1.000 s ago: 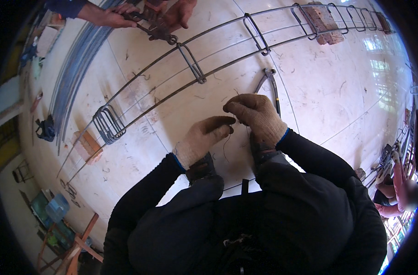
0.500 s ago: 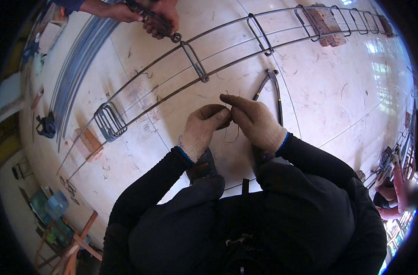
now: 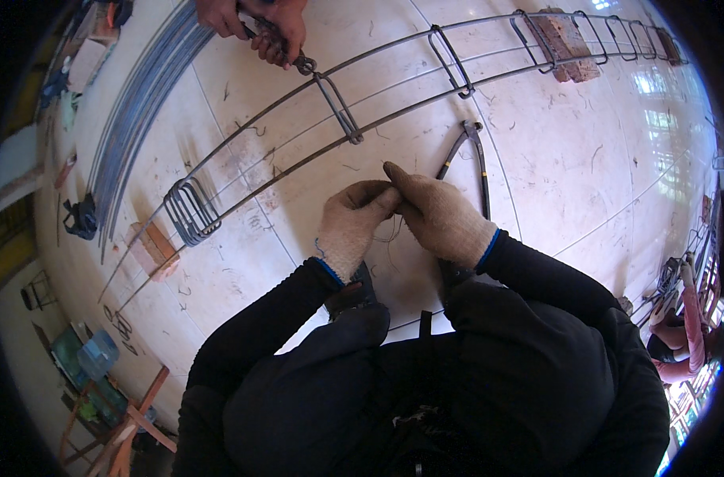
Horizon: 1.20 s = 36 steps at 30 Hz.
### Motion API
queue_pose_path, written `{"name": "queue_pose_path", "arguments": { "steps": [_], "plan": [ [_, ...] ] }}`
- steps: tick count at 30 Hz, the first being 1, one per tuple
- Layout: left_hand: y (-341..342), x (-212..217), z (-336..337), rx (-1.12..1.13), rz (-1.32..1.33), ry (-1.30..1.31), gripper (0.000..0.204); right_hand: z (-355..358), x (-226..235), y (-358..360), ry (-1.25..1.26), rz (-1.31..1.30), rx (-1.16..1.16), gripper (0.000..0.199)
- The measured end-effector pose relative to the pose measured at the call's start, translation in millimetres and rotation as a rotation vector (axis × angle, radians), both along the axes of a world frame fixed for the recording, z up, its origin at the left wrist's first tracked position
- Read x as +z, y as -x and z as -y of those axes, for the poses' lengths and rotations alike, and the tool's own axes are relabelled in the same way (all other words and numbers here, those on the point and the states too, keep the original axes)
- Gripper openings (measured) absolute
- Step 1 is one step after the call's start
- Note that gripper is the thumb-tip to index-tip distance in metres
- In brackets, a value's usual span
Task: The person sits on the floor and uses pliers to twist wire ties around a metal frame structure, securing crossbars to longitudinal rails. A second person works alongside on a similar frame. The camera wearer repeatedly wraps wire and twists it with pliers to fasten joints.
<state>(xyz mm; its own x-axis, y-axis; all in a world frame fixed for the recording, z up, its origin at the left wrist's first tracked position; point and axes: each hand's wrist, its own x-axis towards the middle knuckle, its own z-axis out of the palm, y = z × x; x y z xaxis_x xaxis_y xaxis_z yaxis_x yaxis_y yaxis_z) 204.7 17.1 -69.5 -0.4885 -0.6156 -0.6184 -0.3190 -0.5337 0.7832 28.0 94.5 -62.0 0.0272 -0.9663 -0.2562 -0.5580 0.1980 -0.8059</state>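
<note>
Both gloved hands have drawn closer together since a second ago, and the co-worker's hands [image 3: 255,28] at the top have slid along the rebar cage [image 3: 330,111] toward its left end. Now the left hand [image 3: 352,230] and right hand [image 3: 437,215] meet fingertip to fingertip, each pinched nearly shut on a strand of thin tie wire [image 3: 390,238] that loops down between and just below them, over the tiled floor [image 3: 584,159].

As I judge it, the wire is fine and springy: it could slip from the thick gloves, kink, or snap if twisted too hard. A pair of pincers [image 3: 469,159] lies open just beyond the right hand, near enough to be knocked. Loose stirrups [image 3: 189,211], bunched well to the left of the left hand, could slide along the bars if the cage is jolted by the other worker.

No labels or signs can be made out. Far down left of the left hand sits a blue box-like container [image 3: 98,354]; bricks [image 3: 567,44] prop the cage well beyond the right hand.
</note>
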Motion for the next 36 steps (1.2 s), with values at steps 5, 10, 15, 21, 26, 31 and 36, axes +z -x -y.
{"name": "queue_pose_path", "arguments": {
  "steps": [5,10,15,21,26,31,36],
  "plan": [
    [-1,9,3,-0.207,0.045,0.055,0.031,6,22,-8,-0.239,-0.012,-0.031,0.06],
    [-6,3,4,-0.262,0.017,0.105,0.03,-1,12,-6,-0.094,0.05,-0.03,0.06],
    [-8,11,15,-0.381,0.154,0.238,0.032,1,8,3,-0.281,0.405,-0.312,0.053],
    [-8,13,13,-0.395,0.167,0.225,0.035,12,27,8,-0.339,0.447,-0.442,0.039],
    [-9,13,16,-0.328,0.007,-0.001,0.035,9,28,10,-0.406,0.538,-0.466,0.038],
    [-13,12,18,-0.339,-0.052,-0.11,0.04,9,28,12,-0.414,0.516,-0.414,0.041],
    [-13,9,25,-0.504,0.004,-0.039,0.04,8,22,8,-0.33,0.455,-0.343,0.04]
  ]
}}
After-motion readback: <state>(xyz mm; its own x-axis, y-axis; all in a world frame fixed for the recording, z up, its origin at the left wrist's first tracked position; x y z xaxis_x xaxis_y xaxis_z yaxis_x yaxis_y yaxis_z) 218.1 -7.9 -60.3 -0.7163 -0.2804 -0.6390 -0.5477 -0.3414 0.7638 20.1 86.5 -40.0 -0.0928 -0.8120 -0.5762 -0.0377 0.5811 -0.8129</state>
